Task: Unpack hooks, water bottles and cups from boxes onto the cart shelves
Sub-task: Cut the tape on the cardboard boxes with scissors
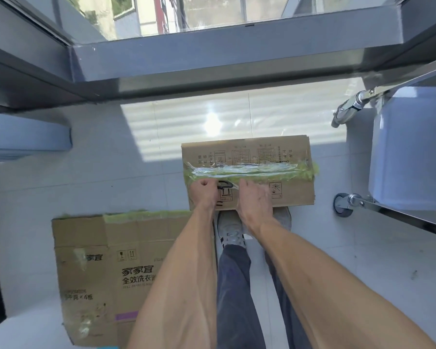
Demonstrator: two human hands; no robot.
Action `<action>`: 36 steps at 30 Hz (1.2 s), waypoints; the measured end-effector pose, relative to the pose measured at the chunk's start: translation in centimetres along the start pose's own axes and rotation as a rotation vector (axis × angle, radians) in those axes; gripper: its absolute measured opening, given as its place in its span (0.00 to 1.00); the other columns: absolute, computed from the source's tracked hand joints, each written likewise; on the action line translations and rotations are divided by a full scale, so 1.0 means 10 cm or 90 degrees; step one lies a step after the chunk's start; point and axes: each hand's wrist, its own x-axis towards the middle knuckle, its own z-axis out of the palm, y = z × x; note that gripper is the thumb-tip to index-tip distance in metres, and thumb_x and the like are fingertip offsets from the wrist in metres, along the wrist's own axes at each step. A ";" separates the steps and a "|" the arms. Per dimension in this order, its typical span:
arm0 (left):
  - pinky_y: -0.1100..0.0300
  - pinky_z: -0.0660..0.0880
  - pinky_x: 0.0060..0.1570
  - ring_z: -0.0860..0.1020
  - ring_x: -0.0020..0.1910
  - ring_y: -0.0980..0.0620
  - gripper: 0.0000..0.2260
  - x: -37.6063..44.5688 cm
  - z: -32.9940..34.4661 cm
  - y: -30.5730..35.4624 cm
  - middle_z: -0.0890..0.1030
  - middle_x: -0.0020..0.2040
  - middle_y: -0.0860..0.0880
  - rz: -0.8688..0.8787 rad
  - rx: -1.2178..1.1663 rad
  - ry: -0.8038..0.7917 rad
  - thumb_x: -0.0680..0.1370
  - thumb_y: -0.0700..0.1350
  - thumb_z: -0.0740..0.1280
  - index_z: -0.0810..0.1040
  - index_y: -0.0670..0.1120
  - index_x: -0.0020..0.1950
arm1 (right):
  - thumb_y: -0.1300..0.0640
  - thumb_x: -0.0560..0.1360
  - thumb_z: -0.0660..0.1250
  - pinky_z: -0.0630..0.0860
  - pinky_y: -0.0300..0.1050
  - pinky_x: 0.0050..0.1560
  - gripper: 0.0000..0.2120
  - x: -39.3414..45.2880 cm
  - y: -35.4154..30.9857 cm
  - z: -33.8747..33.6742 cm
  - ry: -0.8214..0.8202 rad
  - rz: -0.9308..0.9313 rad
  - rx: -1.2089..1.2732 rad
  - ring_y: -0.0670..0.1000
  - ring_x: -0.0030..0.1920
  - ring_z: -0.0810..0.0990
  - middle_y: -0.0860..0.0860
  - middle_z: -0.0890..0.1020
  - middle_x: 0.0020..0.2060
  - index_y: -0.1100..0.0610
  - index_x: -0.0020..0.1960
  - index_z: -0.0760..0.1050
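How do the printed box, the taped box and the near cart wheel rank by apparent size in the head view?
1. Printed box, though it lies nearer the camera.
2. Taped box.
3. Cart wheel, clearly smallest.

The sealed box [247, 170] is matt brown cardboard, its seam covered by glossy, wrinkled clear tape [247, 170]. The floor [141, 137] is shiny pale tile; the cart [398, 215] frame is polished metal.

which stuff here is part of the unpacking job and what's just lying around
Part of the job:
taped box
second box
cart
left hand and right hand, both at the box's tape

Lying around:
window frame
grey unit by the wall
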 end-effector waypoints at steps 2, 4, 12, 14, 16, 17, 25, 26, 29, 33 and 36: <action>0.61 0.71 0.36 0.72 0.30 0.55 0.10 0.03 -0.03 -0.03 0.76 0.31 0.51 0.013 -0.024 0.040 0.75 0.40 0.65 0.76 0.48 0.33 | 0.71 0.71 0.61 0.68 0.49 0.51 0.16 0.04 0.00 -0.01 -0.010 -0.053 0.017 0.55 0.45 0.78 0.53 0.81 0.46 0.57 0.55 0.71; 0.56 0.74 0.49 0.79 0.46 0.49 0.07 0.04 -0.07 -0.09 0.83 0.45 0.51 0.034 0.016 0.104 0.78 0.42 0.63 0.82 0.49 0.46 | 0.71 0.71 0.60 0.65 0.48 0.43 0.16 0.03 -0.06 0.00 -0.024 -0.089 0.025 0.57 0.41 0.75 0.54 0.79 0.44 0.57 0.54 0.70; 0.56 0.65 0.50 0.74 0.59 0.42 0.24 0.24 -0.24 -0.43 0.74 0.62 0.43 0.042 0.293 0.059 0.78 0.37 0.57 0.69 0.51 0.73 | 0.71 0.74 0.59 0.69 0.48 0.44 0.13 0.33 -0.48 0.13 0.001 -0.183 -0.004 0.56 0.56 0.67 0.56 0.70 0.53 0.60 0.55 0.75; 0.57 0.65 0.48 0.74 0.59 0.41 0.24 0.29 -0.26 -0.51 0.76 0.60 0.42 0.071 0.292 0.059 0.75 0.36 0.58 0.71 0.50 0.70 | 0.70 0.76 0.59 0.67 0.47 0.45 0.12 0.44 -0.59 0.14 -0.014 -0.226 -0.007 0.56 0.58 0.68 0.56 0.71 0.55 0.61 0.56 0.74; 0.57 0.63 0.48 0.74 0.60 0.41 0.24 0.32 -0.27 -0.57 0.76 0.61 0.44 0.082 0.274 0.076 0.76 0.37 0.57 0.70 0.51 0.71 | 0.70 0.76 0.57 0.65 0.47 0.47 0.14 0.54 -0.68 0.15 -0.024 -0.272 -0.023 0.56 0.59 0.68 0.57 0.72 0.56 0.61 0.58 0.73; 0.56 0.63 0.48 0.74 0.61 0.42 0.25 0.35 -0.28 -0.59 0.76 0.62 0.44 0.084 0.270 0.081 0.77 0.38 0.57 0.69 0.52 0.73 | 0.70 0.76 0.56 0.67 0.48 0.48 0.14 0.57 -0.71 0.15 -0.027 -0.285 -0.032 0.57 0.59 0.68 0.57 0.72 0.57 0.61 0.59 0.72; 0.55 0.65 0.43 0.76 0.50 0.42 0.22 0.44 -0.12 -0.71 0.78 0.52 0.44 0.105 0.305 0.158 0.76 0.39 0.58 0.70 0.51 0.69 | 0.68 0.77 0.58 0.67 0.47 0.43 0.10 0.73 -0.62 0.17 -0.006 -0.357 -0.086 0.56 0.59 0.69 0.56 0.73 0.57 0.60 0.55 0.74; 0.53 0.67 0.41 0.75 0.46 0.41 0.21 0.41 -0.07 -0.70 0.77 0.50 0.43 0.100 0.348 0.168 0.76 0.39 0.58 0.70 0.50 0.68 | 0.67 0.77 0.57 0.67 0.47 0.43 0.11 0.73 -0.61 0.18 -0.012 -0.350 -0.071 0.56 0.59 0.69 0.56 0.73 0.57 0.61 0.55 0.75; 0.47 0.71 0.49 0.75 0.50 0.39 0.23 0.28 0.13 -0.73 0.74 0.54 0.41 0.088 0.448 0.177 0.79 0.45 0.57 0.62 0.48 0.74 | 0.63 0.77 0.54 0.69 0.50 0.47 0.14 0.73 -0.53 0.24 -0.036 -0.328 -0.007 0.57 0.60 0.69 0.58 0.73 0.59 0.62 0.55 0.76; 0.46 0.67 0.59 0.70 0.61 0.39 0.28 0.20 0.28 -0.82 0.69 0.64 0.39 0.044 0.452 0.192 0.81 0.51 0.57 0.51 0.48 0.79 | 0.66 0.77 0.58 0.69 0.50 0.49 0.13 0.68 -0.35 0.33 -0.036 -0.319 -0.006 0.56 0.60 0.69 0.56 0.73 0.60 0.58 0.58 0.76; 0.46 0.69 0.58 0.70 0.62 0.39 0.32 0.18 0.28 -0.80 0.68 0.66 0.37 0.024 0.496 0.169 0.80 0.50 0.61 0.49 0.47 0.80 | 0.67 0.77 0.59 0.67 0.48 0.46 0.13 0.62 -0.23 0.32 -0.020 -0.309 -0.005 0.56 0.58 0.70 0.56 0.74 0.56 0.58 0.57 0.75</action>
